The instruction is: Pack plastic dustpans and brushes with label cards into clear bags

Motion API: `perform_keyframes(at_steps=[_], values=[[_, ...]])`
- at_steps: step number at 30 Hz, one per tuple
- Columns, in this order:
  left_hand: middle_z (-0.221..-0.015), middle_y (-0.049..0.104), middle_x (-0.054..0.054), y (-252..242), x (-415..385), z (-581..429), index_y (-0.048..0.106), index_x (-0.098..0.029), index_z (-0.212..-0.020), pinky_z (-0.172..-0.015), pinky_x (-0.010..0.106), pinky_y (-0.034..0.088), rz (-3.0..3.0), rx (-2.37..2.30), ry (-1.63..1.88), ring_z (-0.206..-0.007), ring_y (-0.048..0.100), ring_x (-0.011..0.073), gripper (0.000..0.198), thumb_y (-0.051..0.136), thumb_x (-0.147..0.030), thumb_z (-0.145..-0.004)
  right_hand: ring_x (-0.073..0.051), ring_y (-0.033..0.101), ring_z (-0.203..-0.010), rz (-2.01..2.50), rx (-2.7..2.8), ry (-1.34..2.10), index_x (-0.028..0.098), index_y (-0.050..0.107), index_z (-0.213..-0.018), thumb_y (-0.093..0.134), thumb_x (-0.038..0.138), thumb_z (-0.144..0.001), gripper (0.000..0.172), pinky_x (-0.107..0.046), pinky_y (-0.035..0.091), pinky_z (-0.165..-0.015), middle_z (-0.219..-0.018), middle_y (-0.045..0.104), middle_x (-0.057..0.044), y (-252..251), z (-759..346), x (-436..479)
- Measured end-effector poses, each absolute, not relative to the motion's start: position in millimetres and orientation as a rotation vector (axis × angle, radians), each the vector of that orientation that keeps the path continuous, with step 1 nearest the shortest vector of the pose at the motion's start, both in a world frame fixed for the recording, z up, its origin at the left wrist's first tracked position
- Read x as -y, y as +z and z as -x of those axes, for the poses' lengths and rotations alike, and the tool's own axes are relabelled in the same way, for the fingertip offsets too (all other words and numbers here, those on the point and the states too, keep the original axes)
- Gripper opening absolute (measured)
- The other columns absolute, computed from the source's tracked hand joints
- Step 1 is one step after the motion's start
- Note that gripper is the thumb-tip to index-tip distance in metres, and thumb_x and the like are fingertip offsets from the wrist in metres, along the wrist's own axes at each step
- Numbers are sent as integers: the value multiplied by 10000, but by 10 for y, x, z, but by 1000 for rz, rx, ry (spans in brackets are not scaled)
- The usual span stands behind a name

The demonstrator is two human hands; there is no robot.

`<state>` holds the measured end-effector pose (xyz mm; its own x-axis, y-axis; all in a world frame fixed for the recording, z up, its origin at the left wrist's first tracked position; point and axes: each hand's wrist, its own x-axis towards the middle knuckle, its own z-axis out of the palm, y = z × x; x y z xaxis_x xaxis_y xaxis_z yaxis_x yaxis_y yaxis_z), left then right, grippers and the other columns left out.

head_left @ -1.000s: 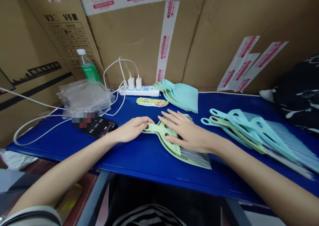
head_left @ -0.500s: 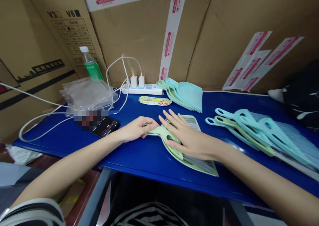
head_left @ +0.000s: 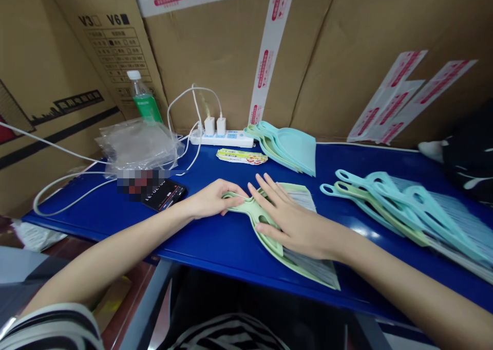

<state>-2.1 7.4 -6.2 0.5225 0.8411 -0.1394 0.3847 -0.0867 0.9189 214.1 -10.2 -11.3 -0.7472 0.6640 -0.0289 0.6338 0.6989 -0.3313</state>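
Observation:
A pale green brush (head_left: 269, 237) lies inside a matching green dustpan (head_left: 296, 190) on the blue table (head_left: 215, 242). My left hand (head_left: 211, 199) is curled around the handle end of the set, fingers closed on it. My right hand (head_left: 292, 219) lies flat on the brush with its fingers stretched out, pressing it down into the pan. The grey bristles stick out from under my right wrist toward the table's front edge.
A stack of teal and green dustpans (head_left: 287, 147) stands at the back. Several loose brushes (head_left: 400, 206) lie to the right. A phone (head_left: 164, 195), clear plastic bags (head_left: 138, 144), a power strip (head_left: 223, 138), a green bottle (head_left: 142, 98) and a label strip (head_left: 241, 157) sit left. Cardboard boxes (head_left: 215, 57) wall the back.
The view has shifted slightly, so everything sits a little to the right. Both hands stay on the green brush and dustpan, with the right hand pressing a bit lower along the brush.

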Motion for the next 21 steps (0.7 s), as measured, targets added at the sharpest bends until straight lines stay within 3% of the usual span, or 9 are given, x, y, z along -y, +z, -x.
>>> perform_keyframes(at_steps=[5, 10, 14, 21], values=[[-656, 502, -42, -55, -74, 34, 633, -114, -904, -440, 174, 356, -1806, -1052, 508, -478, 406, 50, 215, 529, -292, -844, -303, -118, -1402, 1093, 2831, 508, 116, 92, -1525, 225, 635, -922, 807, -582, 93, -1131, -1567, -29, -193, -89, -2111, 113], [-669, 519, -39, 26, -43, 34, 621, -135, -880, -475, 180, 378, -1909, -1064, 467, -514, 412, 65, 189, 488, -269, -867, -314, -98, -1407, 1063, 2806, 480, 173, 77, -1531, 284, 650, -907, 812, -603, 99, -1120, -1573, -18, -173, -96, -2159, 57], [-721, 584, -22, 70, -41, 45, 618, -143, -840, -603, 210, 409, -2036, -1059, 457, -635, 491, 97, 157, 480, -214, -867, -323, -91, -1410, 1115, 2740, 411, 217, 41, -1533, 301, 635, -911, 793, -613, 119, -1114, -1580, -36, -146, -118, -2267, -32], [-775, 622, -16, 128, -36, 107, 597, -160, -845, -693, 229, 394, -2227, -1107, 368, -709, 536, 117, 175, 434, -202, -894, -299, 28, -1427, 1248, 2731, 398, 168, 122, -1529, 243, 656, -908, 799, -558, 192, -1130, -1577, 96, -170, -110, -2365, -161]])
